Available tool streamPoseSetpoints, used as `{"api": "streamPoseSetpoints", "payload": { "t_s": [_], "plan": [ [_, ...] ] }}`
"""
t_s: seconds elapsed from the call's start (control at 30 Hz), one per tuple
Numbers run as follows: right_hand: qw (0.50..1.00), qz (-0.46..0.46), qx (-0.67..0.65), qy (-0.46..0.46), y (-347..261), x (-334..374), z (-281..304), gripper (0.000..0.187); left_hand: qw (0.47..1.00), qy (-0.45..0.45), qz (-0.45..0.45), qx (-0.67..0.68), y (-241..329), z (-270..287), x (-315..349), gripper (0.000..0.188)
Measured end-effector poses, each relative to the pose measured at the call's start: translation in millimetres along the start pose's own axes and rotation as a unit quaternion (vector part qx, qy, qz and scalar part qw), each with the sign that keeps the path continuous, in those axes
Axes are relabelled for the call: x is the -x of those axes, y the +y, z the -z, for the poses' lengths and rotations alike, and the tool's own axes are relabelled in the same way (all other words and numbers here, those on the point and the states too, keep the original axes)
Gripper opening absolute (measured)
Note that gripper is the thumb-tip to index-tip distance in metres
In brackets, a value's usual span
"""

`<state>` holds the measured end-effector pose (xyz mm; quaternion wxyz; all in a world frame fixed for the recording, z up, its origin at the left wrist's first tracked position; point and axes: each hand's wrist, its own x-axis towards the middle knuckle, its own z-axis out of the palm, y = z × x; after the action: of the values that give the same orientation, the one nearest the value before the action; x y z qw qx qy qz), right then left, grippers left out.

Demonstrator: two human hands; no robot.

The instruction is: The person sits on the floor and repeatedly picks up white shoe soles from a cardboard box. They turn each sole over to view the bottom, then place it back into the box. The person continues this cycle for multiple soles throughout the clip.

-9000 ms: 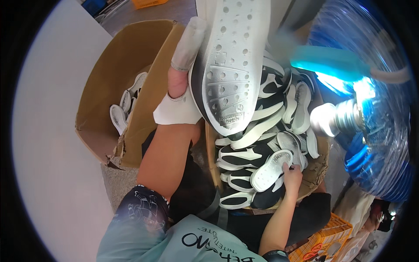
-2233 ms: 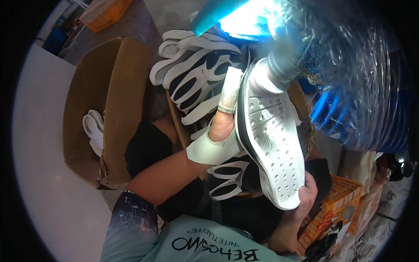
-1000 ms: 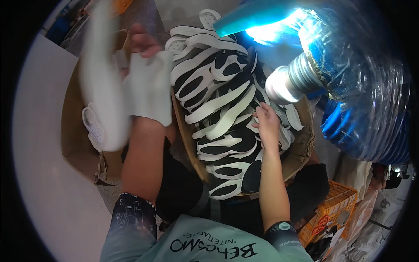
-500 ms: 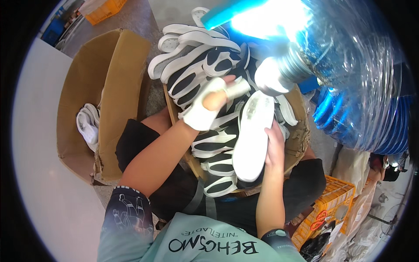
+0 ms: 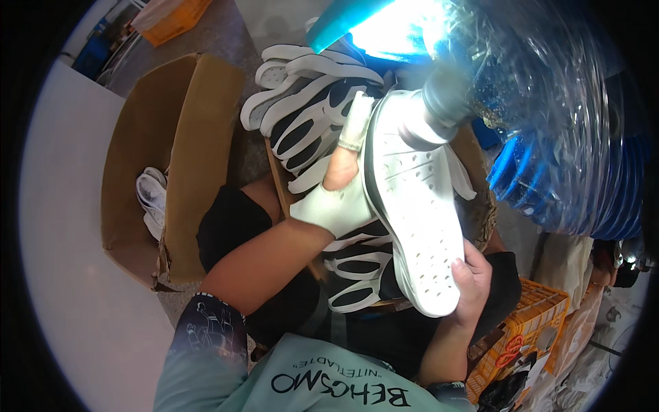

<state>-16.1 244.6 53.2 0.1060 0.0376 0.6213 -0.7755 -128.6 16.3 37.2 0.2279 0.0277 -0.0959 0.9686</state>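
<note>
A white shoe sole [image 5: 419, 220] with rows of small holes is tilted upright before me, perforated side facing me and a dark line along its left edge. My right hand [image 5: 472, 280], bare, grips its lower end, thumb on the holed face. My left hand [image 5: 340, 196], in a white fingerless glove, closes on the sole's left edge, with some fingers hidden behind it. The upper end sits against a round metallic nozzle [image 5: 436, 103] and is washed out by bright light. Behind and below it, black and white soles [image 5: 295, 147] are stacked in a cardboard box between my knees.
At left stands another cardboard box [image 5: 182, 158] with a few white soles [image 5: 152, 199] inside. A clear and blue ribbed hose [image 5: 570, 165] hangs at upper right. An orange crate [image 5: 528, 309] with red-handled scissors [image 5: 509, 350] is at lower right; another orange crate [image 5: 171, 20] is far left.
The sole has turned from its smooth face to its holed face and come nearer. My left hand has moved from above the pile onto its edge; my right hand has shifted lower.
</note>
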Motion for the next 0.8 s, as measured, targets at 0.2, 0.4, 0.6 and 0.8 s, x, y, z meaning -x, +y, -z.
{"api": "streamPoseSetpoints", "payload": {
  "t_s": [0.2, 0.4, 0.6, 0.8],
  "plan": [
    [1.0, 0.001, -0.004, 0.004, -11, 5, 8, 0.056, 0.99, -0.039, -0.057, -0.121, -17, -2, 5, 0.057],
    [1.0, 0.005, -0.027, 0.009, -9, 10, 9, 0.057, 0.986, -0.075, -0.049, -0.143, -17, 13, 6, 0.059],
    [0.998, 0.032, -0.052, 0.022, -8, -3, -11, 0.059, 0.982, -0.168, -0.073, -0.05, -7, 21, -23, 0.061],
    [0.996, 0.042, -0.068, 0.03, -13, -32, -33, 0.061, 0.941, -0.321, -0.09, -0.058, 4, 7, -46, 0.058]
  ]
}}
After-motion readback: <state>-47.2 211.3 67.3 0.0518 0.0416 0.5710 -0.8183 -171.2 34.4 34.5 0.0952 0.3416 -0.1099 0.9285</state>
